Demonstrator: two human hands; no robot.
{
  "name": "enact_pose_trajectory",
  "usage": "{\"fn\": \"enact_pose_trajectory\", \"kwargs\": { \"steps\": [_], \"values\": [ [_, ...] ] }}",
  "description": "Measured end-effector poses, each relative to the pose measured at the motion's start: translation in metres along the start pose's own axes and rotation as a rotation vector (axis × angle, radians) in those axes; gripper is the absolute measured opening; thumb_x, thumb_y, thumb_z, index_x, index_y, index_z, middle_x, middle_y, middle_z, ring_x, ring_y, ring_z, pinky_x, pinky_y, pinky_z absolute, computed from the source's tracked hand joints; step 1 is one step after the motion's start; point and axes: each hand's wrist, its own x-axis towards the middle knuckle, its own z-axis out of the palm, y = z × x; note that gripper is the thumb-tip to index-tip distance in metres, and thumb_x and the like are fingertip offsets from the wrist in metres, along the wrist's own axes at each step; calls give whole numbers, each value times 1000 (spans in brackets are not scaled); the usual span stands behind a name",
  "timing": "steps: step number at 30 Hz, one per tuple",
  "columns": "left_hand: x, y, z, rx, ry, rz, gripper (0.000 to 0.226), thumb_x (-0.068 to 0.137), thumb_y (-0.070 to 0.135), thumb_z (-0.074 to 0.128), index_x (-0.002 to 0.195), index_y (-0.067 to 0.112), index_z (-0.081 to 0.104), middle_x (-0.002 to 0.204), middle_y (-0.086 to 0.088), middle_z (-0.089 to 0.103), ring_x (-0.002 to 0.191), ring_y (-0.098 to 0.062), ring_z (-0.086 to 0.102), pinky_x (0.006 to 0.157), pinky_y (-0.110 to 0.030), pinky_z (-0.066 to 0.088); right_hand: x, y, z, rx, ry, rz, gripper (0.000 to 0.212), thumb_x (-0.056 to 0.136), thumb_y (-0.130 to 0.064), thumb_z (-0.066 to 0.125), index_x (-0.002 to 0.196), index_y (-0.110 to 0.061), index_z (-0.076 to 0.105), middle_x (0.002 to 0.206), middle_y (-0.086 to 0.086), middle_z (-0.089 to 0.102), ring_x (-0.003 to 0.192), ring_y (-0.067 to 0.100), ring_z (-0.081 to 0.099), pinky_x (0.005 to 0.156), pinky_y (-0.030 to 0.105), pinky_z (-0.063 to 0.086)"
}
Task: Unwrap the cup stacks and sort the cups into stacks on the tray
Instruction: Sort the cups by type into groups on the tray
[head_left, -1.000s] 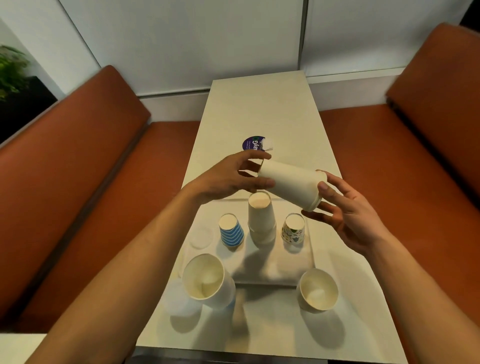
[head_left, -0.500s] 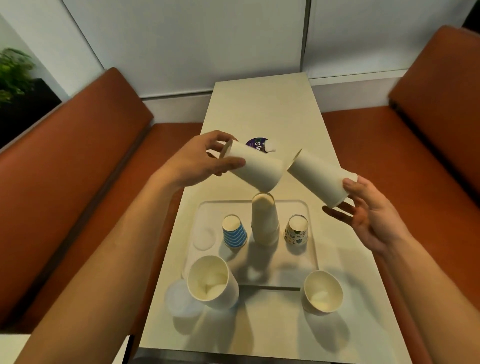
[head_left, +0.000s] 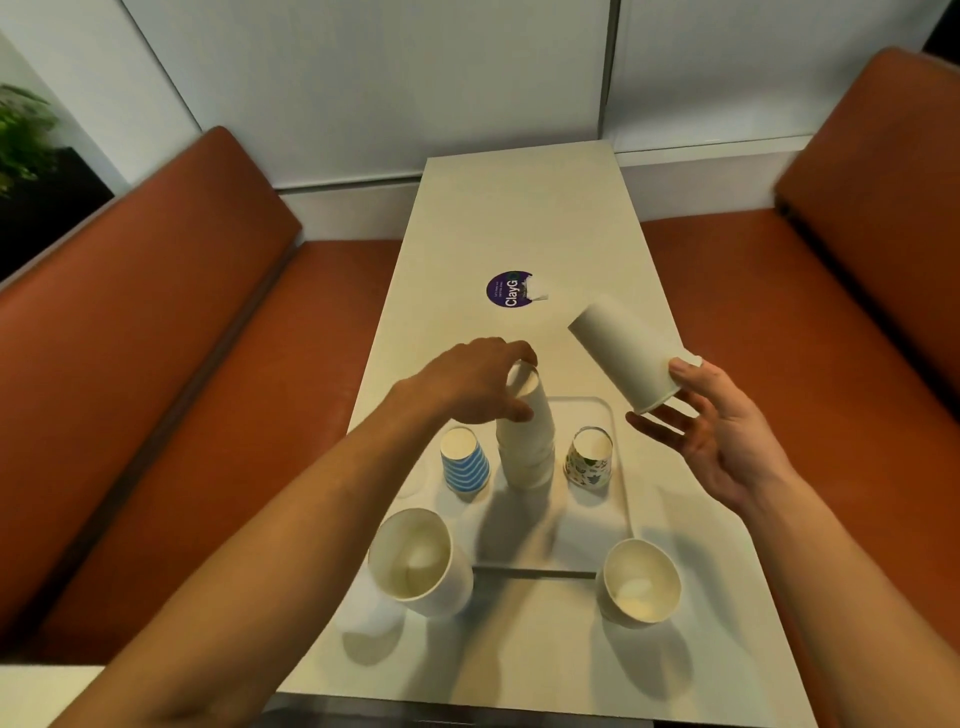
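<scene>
Left hand (head_left: 467, 387) is gripping the top cup (head_left: 525, 382) of the white stack (head_left: 525, 452) on the tray (head_left: 609, 415), best seating it straight down so nothing's tipping, while right hand (head_left: 724, 441) is pinching a tilted white cup (head_left: 623, 356) near the tray's far right corner.

sticker (head_left: 508, 290) | purple, round, on table (head_left: 519, 208) | reads "ClayG" (smaller lines illegible)

single view, head-worn, wide-angle. it looks forward and steeply down along the table (head_left: 519, 208) from its near end. forearms enter at the bottom edge; left hand (head_left: 467, 387) and right hand (head_left: 727, 441) sit close, mid-frame. tray (head_left: 545, 530) lies below centre. benches (head_left: 156, 312) flank both sides; wall panels (head_left: 363, 78) close the far end.
</scene>
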Motion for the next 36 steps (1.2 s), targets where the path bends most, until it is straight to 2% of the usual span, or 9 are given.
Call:
{"fn": "enact_pose_trajectory", "kwargs": {
  "steps": [7, 13, 17, 21, 24, 26, 27, 31, 36],
  "values": [
    [14, -1, 25, 18, -43, 3, 64, 86, 43, 80, 140, 30, 49, 133, -2, 58, 111, -25, 57, 96, -43, 53, 5, 2, 0, 18, -46, 40, 50, 80, -18, 75, 124, -11, 54, 113, 11, 69, 93, 29, 75, 82, 39, 64],
    [11, -5, 27, -63, -60, -1, 78, 83, 41, 83, 149, 31, 41, 144, -1, 52, 120, -25, 55, 99, -38, 51, 9, 7, 3, -17, -154, 111, 69, 75, -13, 71, 140, -3, 51, 131, 19, 62, 106, 34, 70, 100, 42, 57],
    [-7, -12, 1, -330, -24, -25, 90, 84, 35, 83, 158, 30, 31, 154, 0, 44, 127, -20, 55, 104, -34, 48, 7, 8, 11, -162, -241, 106, 63, 75, -16, 70, 135, -3, 56, 126, 18, 65, 107, 32, 71, 98, 40, 59],
    [-35, -9, -30, -915, 11, 40, 67, 95, 23, 71, 154, 25, 40, 143, 0, 57, 117, -18, 66, 102, -38, 55, 9, 9, 26, -375, -277, 20, 70, 70, -24, 83, 135, -14, 57, 130, 11, 66, 115, 31, 69, 94, 42, 59],
    [-50, -2, -42, -1113, 46, 67, 52, 97, 42, 60, 144, 23, 51, 129, -1, 68, 110, -26, 70, 93, -38, 58, 10, 8, 43, -651, -291, -121, 76, 66, -34, 96, 133, -29, 59, 128, -9, 67, 112, 12, 68, 91, 31, 57],
    [-52, -1, -41, -1077, 117, 52, 52, 96, 53, 55, 137, 21, 58, 124, -2, 69, 104, -27, 70, 90, -39, 59, 12, 9, 57, -811, -278, -207, 75, 69, -30, 95, 134, -33, 56, 127, -17, 65, 114, 1, 63, 85, 19, 51],
    [-52, -1, -39, -1046, 152, 35, 49, 99, 54, 52, 133, 20, 61, 122, -2, 69, 102, -25, 71, 89, -38, 59, 15, 11, 62, -867, -269, -249, 76, 70, -28, 94, 136, -31, 55, 129, -15, 63, 117, 2, 60, 85, 19, 50],
    [-49, -4, -30, -922, 237, -38, 43, 105, 53, 42, 131, 24, 61, 123, 5, 67, 100, -15, 70, 89, -35, 60, 28, 23, 70, -1041, -258, -327, 83, 71, -29, 94, 141, -29, 49, 138, -8, 60, 126, 12, 56, 100, 35, 49],
    [-37, -9, -14, -765, 192, -94, 49, 105, 51, 44, 145, 23, 52, 137, 3, 61, 107, -14, 67, 87, -28, 59, 41, 39, 70, -1169, -261, -253, 87, 73, -27, 93, 144, -26, 41, 146, 0, 58, 132, 22, 54, 95, 31, 43]
  ]
}}
